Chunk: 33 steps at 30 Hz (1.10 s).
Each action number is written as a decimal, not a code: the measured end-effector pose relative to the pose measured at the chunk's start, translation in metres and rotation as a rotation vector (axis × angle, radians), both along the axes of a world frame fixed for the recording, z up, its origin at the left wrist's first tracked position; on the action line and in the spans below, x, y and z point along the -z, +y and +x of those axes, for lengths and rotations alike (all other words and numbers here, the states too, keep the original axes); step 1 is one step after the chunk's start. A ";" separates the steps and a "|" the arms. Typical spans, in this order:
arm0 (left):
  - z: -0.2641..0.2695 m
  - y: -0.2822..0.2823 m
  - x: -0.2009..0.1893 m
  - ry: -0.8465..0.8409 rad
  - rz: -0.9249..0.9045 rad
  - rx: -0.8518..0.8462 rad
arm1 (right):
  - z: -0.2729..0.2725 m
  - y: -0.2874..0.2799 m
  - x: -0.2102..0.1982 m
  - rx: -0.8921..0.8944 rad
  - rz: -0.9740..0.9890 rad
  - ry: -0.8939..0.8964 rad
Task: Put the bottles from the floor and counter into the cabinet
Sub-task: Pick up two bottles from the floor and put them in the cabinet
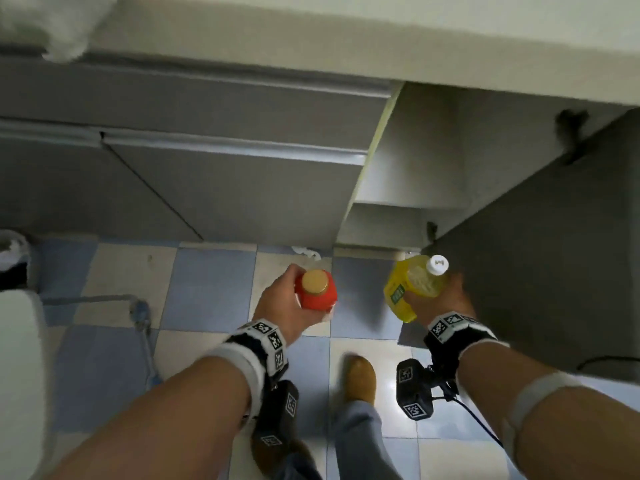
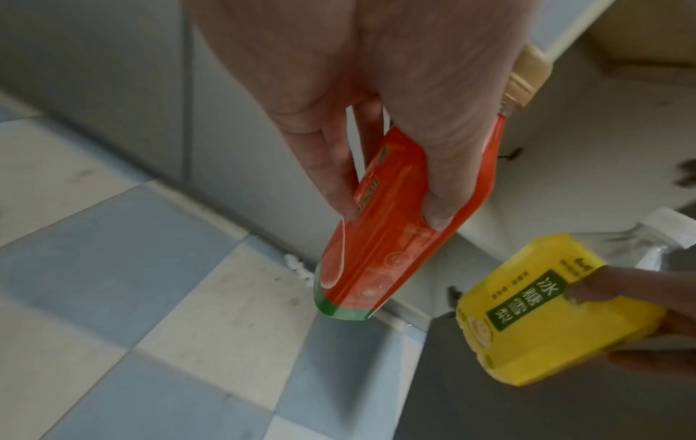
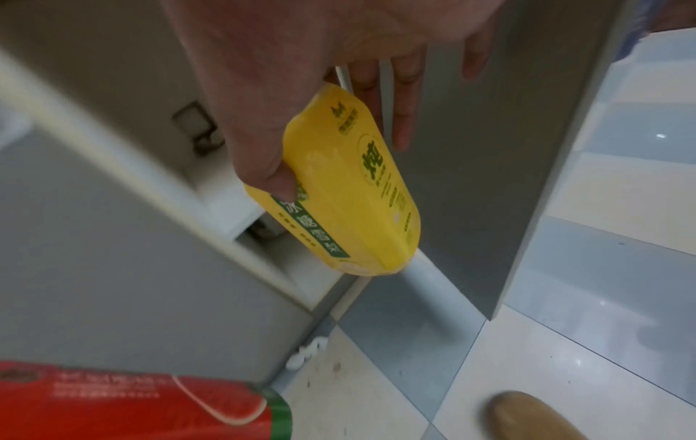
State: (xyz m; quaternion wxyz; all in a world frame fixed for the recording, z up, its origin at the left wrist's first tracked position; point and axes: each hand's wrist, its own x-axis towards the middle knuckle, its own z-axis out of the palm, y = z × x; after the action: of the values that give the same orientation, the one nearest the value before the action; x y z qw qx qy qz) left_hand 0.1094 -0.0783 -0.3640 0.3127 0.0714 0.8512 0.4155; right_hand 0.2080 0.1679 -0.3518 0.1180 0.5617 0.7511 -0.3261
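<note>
Clasping red bottle (image 1: 316, 290) in left grip (image 1: 282, 299), yellow bottle (image 1: 412, 289) in right grip (image 1: 441, 299).

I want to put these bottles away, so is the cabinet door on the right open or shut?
Open. The cabinet door is swung outward and bare shelves show inside.

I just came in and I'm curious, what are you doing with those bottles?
A person stands facing an open cabinet, a bottle in each hand. The left hand grips a red bottle with a tan cap. The right hand holds a yellow bottle with a white cap. Neither bottle is inside the cabinet yet.
</note>
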 end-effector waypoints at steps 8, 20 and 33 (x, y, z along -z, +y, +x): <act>-0.019 0.105 -0.062 0.092 0.049 0.130 | 0.021 0.054 -0.040 0.220 0.026 0.116; -0.082 0.258 -0.020 0.253 0.136 0.063 | -0.096 0.159 -0.020 0.165 0.014 0.467; -0.201 0.379 0.049 0.369 0.279 -0.059 | -0.215 0.266 0.039 0.085 0.098 0.496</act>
State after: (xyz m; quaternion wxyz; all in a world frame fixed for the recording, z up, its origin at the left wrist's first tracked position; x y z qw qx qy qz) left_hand -0.0912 0.3003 -0.4133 0.1265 0.1637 0.8299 0.5181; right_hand -0.0070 0.4339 -0.3903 -0.1110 0.5004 0.7479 -0.4219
